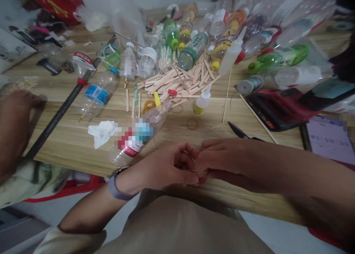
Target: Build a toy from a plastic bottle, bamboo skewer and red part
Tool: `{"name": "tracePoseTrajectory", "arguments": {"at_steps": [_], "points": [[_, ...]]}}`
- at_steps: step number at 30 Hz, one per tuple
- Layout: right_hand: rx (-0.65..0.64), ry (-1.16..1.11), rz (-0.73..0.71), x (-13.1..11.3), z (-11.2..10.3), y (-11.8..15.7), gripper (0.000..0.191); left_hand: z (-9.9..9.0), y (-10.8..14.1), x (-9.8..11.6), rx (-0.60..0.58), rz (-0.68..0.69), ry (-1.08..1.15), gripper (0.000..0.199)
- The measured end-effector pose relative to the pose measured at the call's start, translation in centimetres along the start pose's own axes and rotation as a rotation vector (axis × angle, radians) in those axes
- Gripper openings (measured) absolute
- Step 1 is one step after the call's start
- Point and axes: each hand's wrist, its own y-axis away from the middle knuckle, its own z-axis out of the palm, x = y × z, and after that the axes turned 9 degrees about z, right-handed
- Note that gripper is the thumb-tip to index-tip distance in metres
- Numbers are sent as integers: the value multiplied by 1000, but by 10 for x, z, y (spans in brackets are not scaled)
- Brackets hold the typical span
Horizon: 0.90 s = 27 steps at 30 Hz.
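My left hand, with a banded watch on its wrist, and my right hand meet at the table's front edge. Their fingers are closed around a small red piece that looks like a bottle cap; most of it is hidden. A thin, light strand shows between the fingertips, too fine to name. Left of my hands a clear plastic bottle with a red label lies on its side. Beyond them stands a small glue bottle. Black-handled scissors lie just past my right hand.
Loose wooden sticks are heaped mid-table, with many plastic bottles behind. A crumpled tissue, rubber bands and a long black bar lie leftward. Another person's hand rests far left. A phone lies right.
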Motion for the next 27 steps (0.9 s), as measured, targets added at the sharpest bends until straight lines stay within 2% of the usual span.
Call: {"name": "tracePoseTrajectory", "arguments": {"at_steps": [3,5,8,11,13,16,19,22,25,27], "points": [[-22,125,5,-9,-2,-5,31,-1,-2,-2,8,-12,26,31],[23,252,-6,-17,-1,-9,34,-1,-3,-5,23,-14,38,33],[160,416,-63,-25,6,-12,35,-1,-4,-7,65,-49,60,38],[288,489,-110,-24,19,-12,29,-1,-5,-5,108,-96,76,39],[366,514,-106,-22,27,-10,25,-2,-5,-4,124,-106,85,39],[461,575,-74,-24,34,-7,28,-3,-6,-3,142,-100,88,45],[542,652,-49,-30,36,-4,34,2,-4,0,212,-30,-5,47],[663,682,-7,-32,46,0,26,13,1,6,323,95,-151,41],[802,550,51,-22,68,11,28,25,6,10,400,191,-216,35],[823,412,97,-11,84,23,33,30,9,8,420,229,-244,34]]}}
